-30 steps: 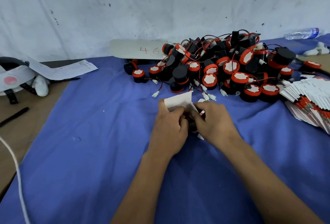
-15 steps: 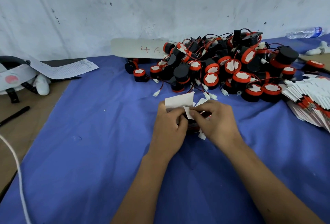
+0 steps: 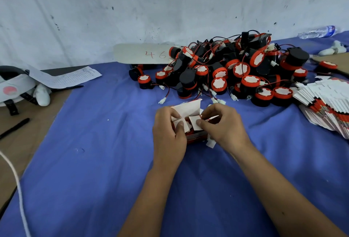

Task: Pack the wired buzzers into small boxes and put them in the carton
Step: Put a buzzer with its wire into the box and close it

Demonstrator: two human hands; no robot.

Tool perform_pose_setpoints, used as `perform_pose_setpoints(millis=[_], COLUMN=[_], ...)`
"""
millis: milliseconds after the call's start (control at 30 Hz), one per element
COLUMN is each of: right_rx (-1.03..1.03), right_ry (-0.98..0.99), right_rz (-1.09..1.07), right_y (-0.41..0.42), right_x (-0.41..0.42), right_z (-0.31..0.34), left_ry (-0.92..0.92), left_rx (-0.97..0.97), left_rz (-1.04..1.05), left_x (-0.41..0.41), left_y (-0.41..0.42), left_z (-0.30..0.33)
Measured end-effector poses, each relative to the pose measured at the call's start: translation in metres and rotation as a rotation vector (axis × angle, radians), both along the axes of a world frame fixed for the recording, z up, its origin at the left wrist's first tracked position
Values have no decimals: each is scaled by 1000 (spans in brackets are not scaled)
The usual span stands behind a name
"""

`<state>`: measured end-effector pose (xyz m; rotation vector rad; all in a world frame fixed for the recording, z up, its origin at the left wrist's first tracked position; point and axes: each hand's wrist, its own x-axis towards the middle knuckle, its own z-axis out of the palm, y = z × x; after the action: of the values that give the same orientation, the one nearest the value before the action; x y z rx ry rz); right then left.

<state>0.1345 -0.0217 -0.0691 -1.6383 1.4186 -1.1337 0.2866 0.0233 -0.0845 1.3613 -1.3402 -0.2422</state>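
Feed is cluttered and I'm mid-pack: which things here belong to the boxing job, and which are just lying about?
Job:
small box, held by left hand and right hand
pile of wired buzzers
stack of flat boxes

Lying about:
printed sheet
black pen
water bottle
white cord

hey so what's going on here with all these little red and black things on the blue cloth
A person is packing wired buzzers into small boxes. Both hands are on one small box in the middle of the blue cloth: the left hand holds its side and a flap, and the right hand pinches another white flap, so the top is not yet closed. A pile of loose buzzers waits just behind, and a stack of flat boxes lies to the right.
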Motion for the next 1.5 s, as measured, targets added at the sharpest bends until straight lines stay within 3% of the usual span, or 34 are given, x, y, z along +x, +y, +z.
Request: perform_pose_setpoints(millis=[167,333,500,633,900,1067,1500], right_rx=[10,-93,-77,27,73,227,309], right_ry=[-117,-105,-211,-311,-307,-407,-407], right_rz=[130,297,313,315,151,164,169], right_y=[2,7,4,3,2,-1,0], right_x=[1,6,6,8,25,23,22], right_z=[1,1,-2,-3,-6,0,2], left_ry=[246,207,131,221,321,353,455], left_rx=[50,92,107,165,211,219,228], left_rz=[-50,-131,-163,-175,-211,-237,-207], left_x=[3,8,10,4,3,1,-10], left_y=[2,0,-1,-2,-6,-4,-6], left_z=[3,2,3,1,3,3,3])
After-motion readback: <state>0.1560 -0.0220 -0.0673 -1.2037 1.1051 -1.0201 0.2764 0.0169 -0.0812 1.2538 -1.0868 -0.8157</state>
